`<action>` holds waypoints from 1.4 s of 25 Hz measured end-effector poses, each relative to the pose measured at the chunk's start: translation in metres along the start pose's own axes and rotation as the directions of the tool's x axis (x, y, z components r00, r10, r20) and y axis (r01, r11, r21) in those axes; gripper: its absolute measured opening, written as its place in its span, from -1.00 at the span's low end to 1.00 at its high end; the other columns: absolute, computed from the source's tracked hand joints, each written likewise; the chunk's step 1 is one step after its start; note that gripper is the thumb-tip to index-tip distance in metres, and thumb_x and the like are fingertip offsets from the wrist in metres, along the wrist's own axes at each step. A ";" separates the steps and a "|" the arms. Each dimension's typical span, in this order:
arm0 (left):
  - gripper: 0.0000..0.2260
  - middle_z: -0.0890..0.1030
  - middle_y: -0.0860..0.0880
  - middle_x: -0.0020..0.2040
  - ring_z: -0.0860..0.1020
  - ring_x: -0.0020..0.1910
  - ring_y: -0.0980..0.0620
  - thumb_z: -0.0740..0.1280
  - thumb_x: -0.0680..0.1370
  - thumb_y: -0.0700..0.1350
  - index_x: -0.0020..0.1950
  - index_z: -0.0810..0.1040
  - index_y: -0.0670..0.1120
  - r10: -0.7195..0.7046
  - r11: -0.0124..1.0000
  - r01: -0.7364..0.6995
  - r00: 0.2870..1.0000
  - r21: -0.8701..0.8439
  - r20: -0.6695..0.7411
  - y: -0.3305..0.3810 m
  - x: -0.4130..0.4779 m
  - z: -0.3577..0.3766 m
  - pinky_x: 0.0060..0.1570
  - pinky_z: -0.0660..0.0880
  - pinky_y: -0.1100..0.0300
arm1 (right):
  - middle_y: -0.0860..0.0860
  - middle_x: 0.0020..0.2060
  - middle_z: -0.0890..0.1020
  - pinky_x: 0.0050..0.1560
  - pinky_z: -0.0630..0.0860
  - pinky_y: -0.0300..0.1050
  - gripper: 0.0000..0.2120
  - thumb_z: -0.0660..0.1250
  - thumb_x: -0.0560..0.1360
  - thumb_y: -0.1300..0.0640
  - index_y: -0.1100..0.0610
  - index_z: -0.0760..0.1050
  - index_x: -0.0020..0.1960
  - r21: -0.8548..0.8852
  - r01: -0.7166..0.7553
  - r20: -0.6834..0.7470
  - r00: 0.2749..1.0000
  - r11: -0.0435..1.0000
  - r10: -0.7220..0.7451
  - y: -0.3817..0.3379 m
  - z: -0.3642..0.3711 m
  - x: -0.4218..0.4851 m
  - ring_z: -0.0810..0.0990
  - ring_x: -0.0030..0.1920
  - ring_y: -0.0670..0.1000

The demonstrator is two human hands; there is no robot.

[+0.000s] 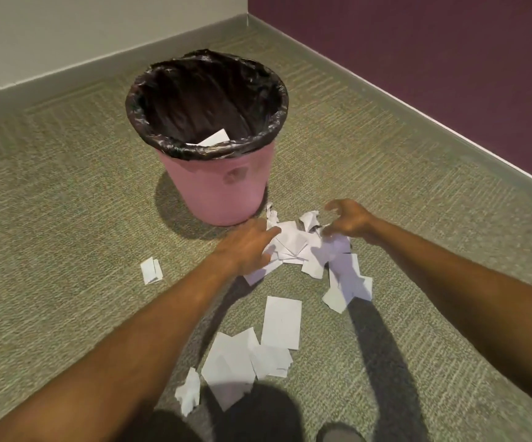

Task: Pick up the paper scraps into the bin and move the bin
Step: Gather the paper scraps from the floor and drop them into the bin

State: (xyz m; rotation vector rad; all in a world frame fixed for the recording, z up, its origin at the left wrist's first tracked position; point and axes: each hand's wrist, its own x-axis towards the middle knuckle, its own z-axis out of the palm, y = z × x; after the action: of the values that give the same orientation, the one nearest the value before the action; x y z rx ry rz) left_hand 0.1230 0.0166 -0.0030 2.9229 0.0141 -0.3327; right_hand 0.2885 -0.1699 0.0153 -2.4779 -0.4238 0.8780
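A pink bin [226,189] with a black liner stands upright on the carpet, one white scrap [213,138] lying inside it. Just in front of the bin lies a heap of white paper scraps [293,240]. My left hand [245,247] rests flat on the heap's left side, fingers spread. My right hand [347,221] hovers at the heap's right side with curled, parted fingers touching the paper; nothing is lifted. More scraps lie nearer me: a flat sheet [282,322], a pile [242,362], a crumpled bit [189,392], and a lone scrap [151,270] at left.
The floor is green-grey carpet. A cream wall [66,33] runs behind the bin and a purple wall [433,74] along the right, meeting in a corner beyond the bin. A shoe [338,433] shows at the bottom edge.
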 end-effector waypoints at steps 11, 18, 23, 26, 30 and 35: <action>0.04 -0.22 -0.14 0.60 -0.20 0.56 -0.25 0.41 0.29 0.42 0.55 -0.17 0.24 -0.083 0.996 0.076 0.961 0.036 0.263 -0.002 0.097 0.039 0.42 0.01 -0.37 | 0.13 0.59 -0.06 0.40 0.34 0.29 0.06 0.57 0.35 0.18 -0.09 -0.05 0.60 -0.525 0.111 0.154 0.987 0.844 -0.034 0.010 0.042 0.050 0.13 0.52 0.34; -0.31 0.14 -0.21 0.51 0.15 0.48 -0.28 0.40 0.45 0.22 0.51 0.20 0.13 -0.114 0.993 0.107 0.968 0.043 0.224 0.005 0.092 0.051 0.36 0.28 -0.30 | 0.13 0.46 0.26 0.26 0.48 0.17 -0.25 0.50 0.41 0.11 0.08 0.22 0.50 -0.608 0.166 0.138 0.985 0.776 -0.102 0.034 0.065 0.033 0.33 0.37 0.31; -0.61 0.49 -0.13 0.20 0.45 0.19 -0.19 0.41 0.50 -0.19 0.32 0.49 -0.02 -0.032 0.999 0.032 0.999 -0.009 0.003 0.012 0.068 0.053 0.09 0.52 -0.08 | 0.15 0.29 0.41 0.11 0.51 0.12 -0.49 0.47 0.45 0.11 0.18 0.41 0.33 -0.668 0.176 0.025 0.976 0.723 -0.215 0.034 0.071 0.013 0.44 0.23 0.26; -0.77 0.58 -0.11 0.01 0.54 -0.03 -0.10 0.40 0.48 -0.29 0.11 0.61 -0.10 -0.060 0.995 0.053 0.994 -0.085 -0.086 0.006 0.059 0.051 -0.14 0.51 0.08 | 0.14 0.20 0.50 -0.01 0.50 0.02 -0.63 0.41 0.46 0.21 0.21 0.50 0.25 -0.677 0.189 -0.003 0.966 0.711 -0.259 0.032 0.064 0.006 0.52 0.15 0.20; -0.82 0.60 -0.16 -0.13 0.58 -0.13 -0.18 0.37 0.43 -0.39 -0.05 0.63 -0.19 -0.235 0.943 0.186 0.959 -0.277 -0.157 0.000 0.044 0.034 -0.26 0.39 0.12 | 0.11 0.11 0.61 0.01 0.56 -0.05 -0.72 0.37 0.45 0.22 0.16 0.57 0.16 -0.605 0.163 -0.025 0.974 0.779 -0.223 0.017 0.049 -0.006 0.61 0.07 0.16; -0.94 0.51 0.04 -0.37 0.51 -0.35 0.04 0.46 0.45 -0.28 -0.21 0.64 -0.25 -0.391 0.777 0.213 0.901 -0.592 -0.188 -0.015 0.015 0.023 -0.49 0.31 0.28 | 0.05 -0.18 0.68 -0.10 0.62 -0.03 -0.83 0.30 0.37 0.36 0.17 0.62 -0.15 -0.488 0.196 -0.005 0.974 0.850 -0.227 -0.008 0.037 -0.021 0.65 -0.07 0.16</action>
State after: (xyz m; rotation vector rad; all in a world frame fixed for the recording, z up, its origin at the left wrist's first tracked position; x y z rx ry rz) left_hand 0.1316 0.0263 -0.0314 2.3354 0.5484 0.0799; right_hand 0.2472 -0.1600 0.0047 -2.8203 -0.9828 0.6579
